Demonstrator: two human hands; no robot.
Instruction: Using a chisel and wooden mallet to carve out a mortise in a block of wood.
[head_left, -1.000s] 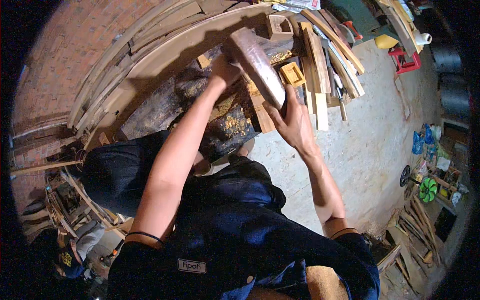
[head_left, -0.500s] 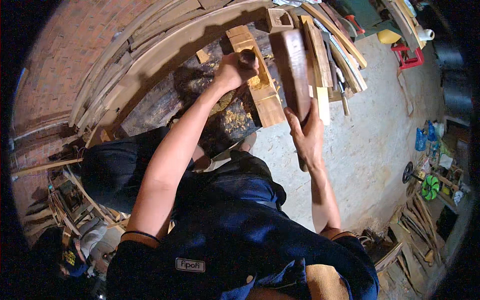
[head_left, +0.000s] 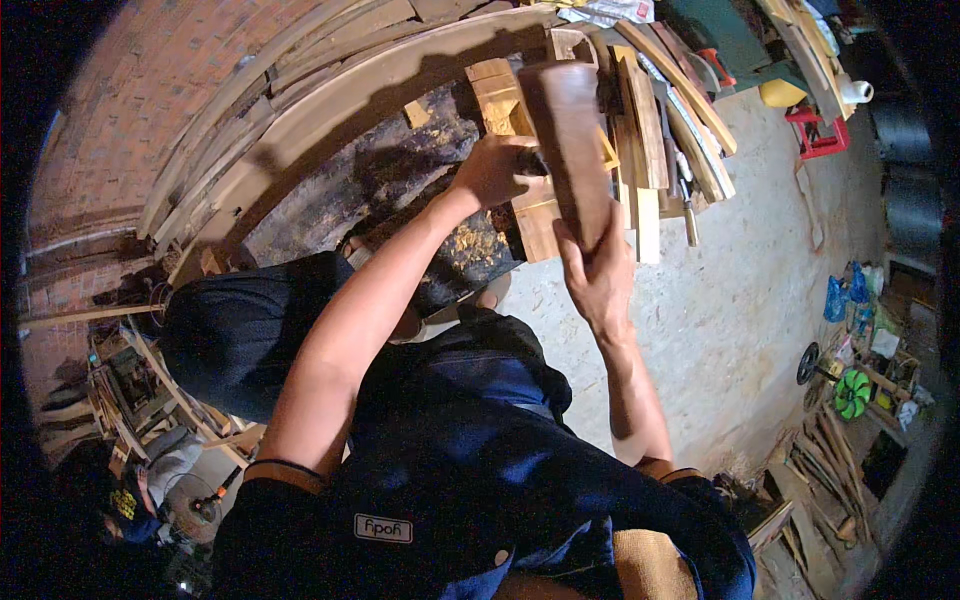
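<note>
1. The board (head_left: 570, 150) is a dark brown slab of wood, long and fairly narrow, with a smooth flat face turned up toward the camera and squared ends.
2. It is held up in the air at the top centre of the view, above a pale block (head_left: 515, 160) and the woodpile (head_left: 650, 150), its long axis running away from the person and slightly tilted.
3. The right hand (head_left: 598, 270) grips the board's near end, fingers wrapped up around its right edge and the palm under it; the grip is closed on the board.
4. The left hand (head_left: 497, 170) is at the board's left edge about midway along it, fingers curled into a fist-like grip; it touches the board, but what lies inside the curled fingers cannot be made out.
5. The pale block is lighter, yellowish wood with a visible grain and lies under the left hand, partly hidden by it.
6. The woodpile to the right holds many thin pale slats and planks lying roughly parallel.
7. Long curved planks (head_left: 330, 70) lean by the brick wall (head_left: 130, 120) at upper left.
8. The concrete floor (head_left: 740, 280) spreads to the right.
</note>
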